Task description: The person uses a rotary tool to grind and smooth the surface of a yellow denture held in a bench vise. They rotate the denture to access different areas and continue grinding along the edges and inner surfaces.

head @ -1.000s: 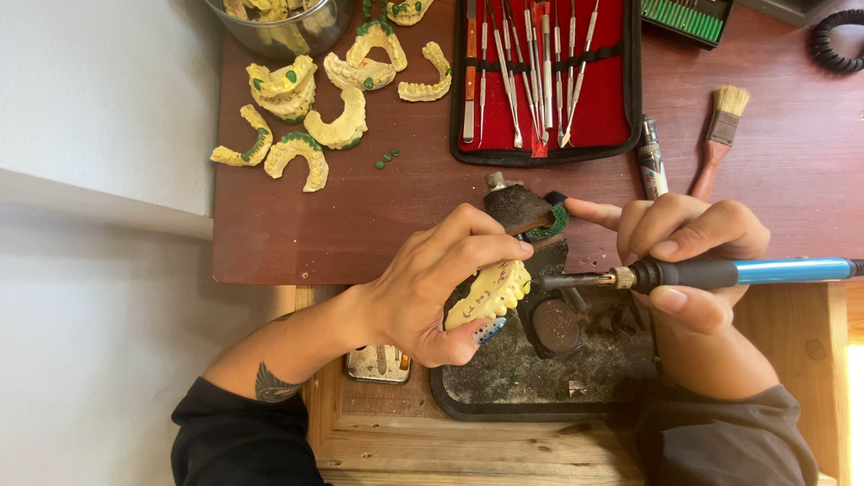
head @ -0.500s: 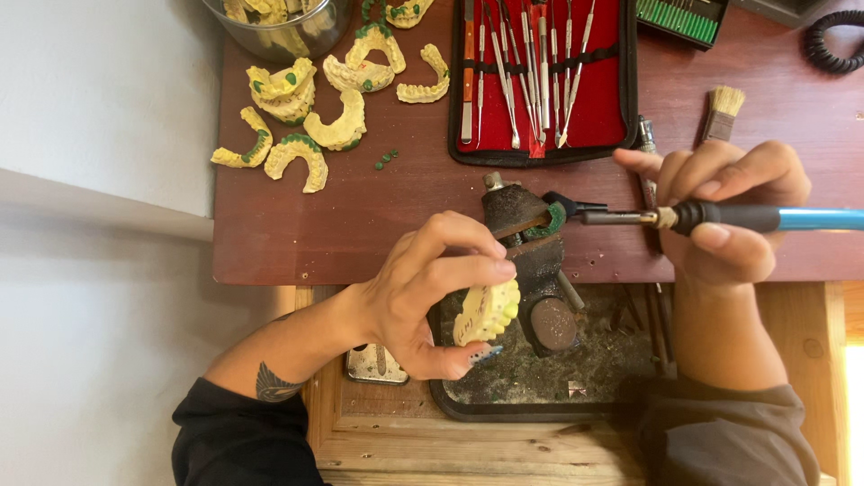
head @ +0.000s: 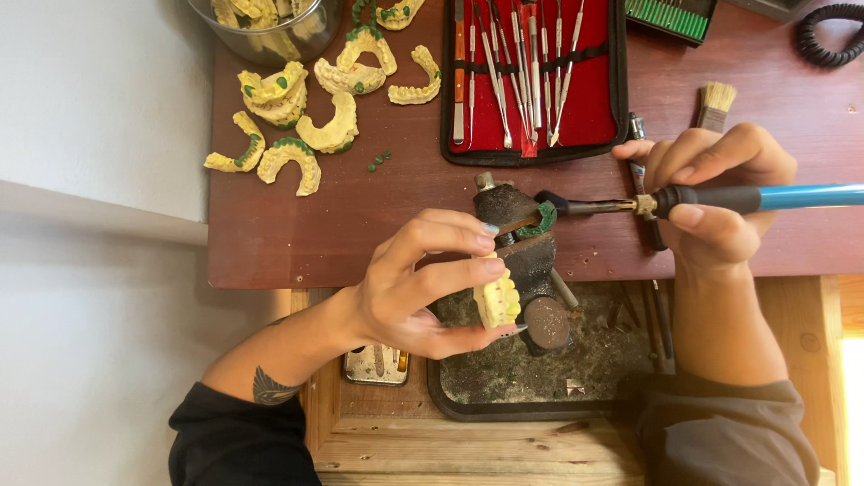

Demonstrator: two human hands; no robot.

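Left hand (head: 414, 288) grasps a yellow tooth cast (head: 497, 301) between thumb and fingers, held over the dark tray (head: 540, 396) at the bench edge. Right hand (head: 720, 193) is clenched on a blue-handled heated tool (head: 720, 200); its tip touches green wax (head: 543, 220) on a dark block (head: 504, 205). More casts (head: 297, 117) lie upper left on the table (head: 360, 225).

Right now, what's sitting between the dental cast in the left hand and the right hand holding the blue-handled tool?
In the head view, a dark burner stand with green wax lies between the dental cast in the left hand and the right hand.
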